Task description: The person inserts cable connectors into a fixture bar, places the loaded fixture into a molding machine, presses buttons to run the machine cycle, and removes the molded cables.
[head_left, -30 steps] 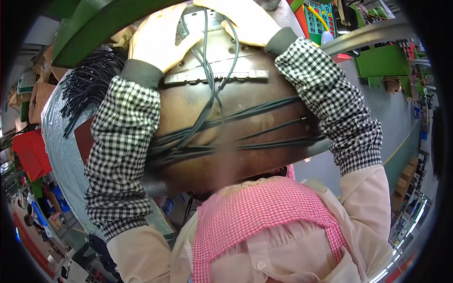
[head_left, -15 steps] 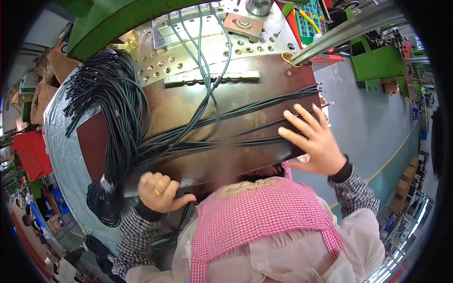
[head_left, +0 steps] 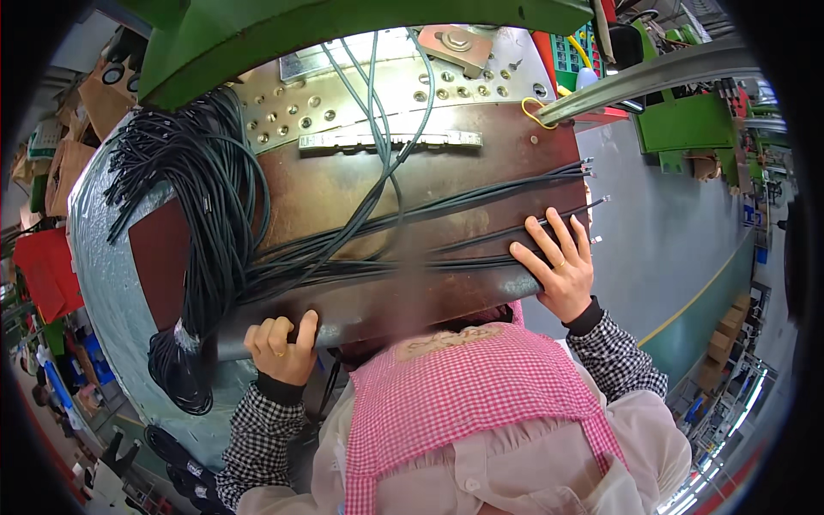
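Cables — under right fingers

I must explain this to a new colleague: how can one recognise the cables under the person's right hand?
Find the brown metal plate. Dark cables cross it toward its right edge, where the right hand lies flat on them. Unlike the looped bundle hanging at left, these run straight with bare ends.

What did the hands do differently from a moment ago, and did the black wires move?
Both hands came down from the top of the brown plate to its near edge. The left hand now curls its fingers over that edge; the right hand lies flat, fingers spread, on the black cables at the plate's right side. The cables across the plate and the big bundle hanging on the left stayed put.
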Demonstrator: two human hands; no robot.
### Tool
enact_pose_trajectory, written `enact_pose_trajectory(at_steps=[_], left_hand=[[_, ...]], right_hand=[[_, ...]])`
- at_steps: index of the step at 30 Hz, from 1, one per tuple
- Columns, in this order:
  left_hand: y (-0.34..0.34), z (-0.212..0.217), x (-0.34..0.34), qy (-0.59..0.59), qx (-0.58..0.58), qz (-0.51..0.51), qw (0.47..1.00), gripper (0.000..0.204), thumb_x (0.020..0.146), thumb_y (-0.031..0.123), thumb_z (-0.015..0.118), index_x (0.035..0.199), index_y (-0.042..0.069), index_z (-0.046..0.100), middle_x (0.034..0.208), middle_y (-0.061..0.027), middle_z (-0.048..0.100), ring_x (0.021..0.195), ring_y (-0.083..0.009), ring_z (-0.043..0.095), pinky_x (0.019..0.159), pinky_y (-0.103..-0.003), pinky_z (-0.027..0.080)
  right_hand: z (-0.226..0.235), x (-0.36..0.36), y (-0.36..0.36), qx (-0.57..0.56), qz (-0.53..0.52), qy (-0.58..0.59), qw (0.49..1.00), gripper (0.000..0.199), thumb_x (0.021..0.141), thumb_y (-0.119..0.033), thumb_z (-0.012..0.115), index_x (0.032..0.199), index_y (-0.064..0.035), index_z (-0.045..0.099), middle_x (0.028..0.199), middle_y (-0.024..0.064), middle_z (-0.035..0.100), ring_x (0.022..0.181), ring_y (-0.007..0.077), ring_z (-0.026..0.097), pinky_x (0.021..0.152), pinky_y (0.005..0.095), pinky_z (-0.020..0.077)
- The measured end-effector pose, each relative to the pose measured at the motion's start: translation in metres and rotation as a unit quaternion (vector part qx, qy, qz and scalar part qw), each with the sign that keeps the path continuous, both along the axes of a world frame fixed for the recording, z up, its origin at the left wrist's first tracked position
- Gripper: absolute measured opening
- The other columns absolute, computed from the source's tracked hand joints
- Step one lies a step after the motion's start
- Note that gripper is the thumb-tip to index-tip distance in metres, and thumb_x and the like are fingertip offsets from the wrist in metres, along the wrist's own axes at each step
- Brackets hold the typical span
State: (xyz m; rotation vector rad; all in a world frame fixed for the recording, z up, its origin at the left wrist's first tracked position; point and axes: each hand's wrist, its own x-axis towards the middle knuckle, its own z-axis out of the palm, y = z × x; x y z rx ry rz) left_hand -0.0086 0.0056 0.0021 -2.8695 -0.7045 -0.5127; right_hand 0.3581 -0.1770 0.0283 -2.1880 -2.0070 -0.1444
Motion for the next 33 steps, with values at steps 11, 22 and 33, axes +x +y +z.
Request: enact_pose_trajectory(at_steps=[11, 22, 33], left_hand=[[-0.003, 0.005, 0.006, 0.000, 0.006, 0.021, 1.000, 0.036, 0.068, 0.005, 0.067, 0.100, 0.022, 0.066, 0.095, -0.0031, 0.043, 0.091, -0.0204, 0.046, 0.080, -0.038, 0.038], [0.006, 0.059, 0.100, -0.080, -0.221, -0.145, 0.961, 0.048, 0.073, 0.008, 0.066, 0.119, -0.001, 0.057, 0.105, -0.0110, 0.057, 0.096, -0.0286, 0.057, 0.086, -0.039, 0.046], [-0.042, 0.024, 0.226, -0.088, -0.079, -0.126, 0.985, 0.038, 0.073, 0.015, 0.056, 0.107, -0.002, 0.058, 0.099, -0.0094, 0.052, 0.089, -0.0206, 0.051, 0.076, -0.032, 0.044]], right_hand=[[0.000, 0.001, -0.001, 0.009, 0.003, 0.018, 1.000, 0.051, 0.073, -0.015, 0.068, 0.121, -0.0292, 0.062, 0.140, 0.0014, 0.049, 0.132, 0.0272, 0.041, 0.108, 0.0496, 0.0291], [0.145, -0.041, 0.069, 0.031, 0.426, 0.410, 0.805, 0.037, 0.071, -0.018, 0.071, 0.107, -0.0121, 0.065, 0.113, 0.0151, 0.060, 0.100, 0.0295, 0.059, 0.091, 0.0487, 0.0410], [0.154, -0.071, 0.075, 0.025, 0.462, 0.370, 0.806, 0.028, 0.072, -0.019, 0.068, 0.098, -0.0092, 0.064, 0.100, 0.0114, 0.058, 0.090, 0.0267, 0.058, 0.084, 0.0434, 0.0424]])
